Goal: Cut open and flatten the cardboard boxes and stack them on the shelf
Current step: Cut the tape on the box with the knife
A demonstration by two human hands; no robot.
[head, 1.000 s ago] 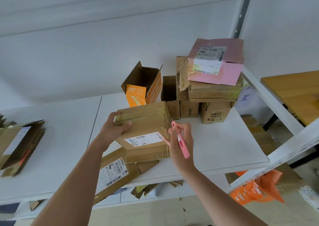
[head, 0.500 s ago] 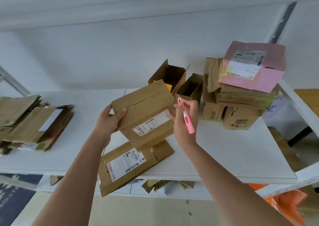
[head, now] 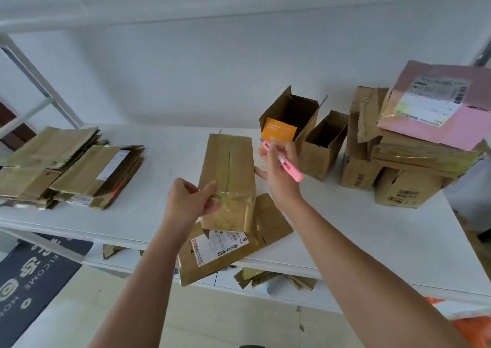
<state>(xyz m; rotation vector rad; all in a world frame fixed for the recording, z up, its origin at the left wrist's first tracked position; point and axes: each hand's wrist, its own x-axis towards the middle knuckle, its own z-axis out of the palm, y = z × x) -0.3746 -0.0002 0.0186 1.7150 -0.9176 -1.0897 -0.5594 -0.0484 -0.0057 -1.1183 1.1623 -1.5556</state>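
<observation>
A storeroom or parcel-sorting corner: a white metal shelf (head: pixel 372 230) stands against a bare white wall (head: pixel 212 76). Flattened cardboard (head: pixel 69 167) is piled at 9 o'clock, used shipping boxes (head: pixel 398 161) with labels and tape at 2 o'clock. A dark welcome mat (head: pixel 29 281) lies at 8 o'clock.

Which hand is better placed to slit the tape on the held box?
Right. The right hand already holds the pink cutter beside the taped box, while the left hand grips its near end.
</observation>
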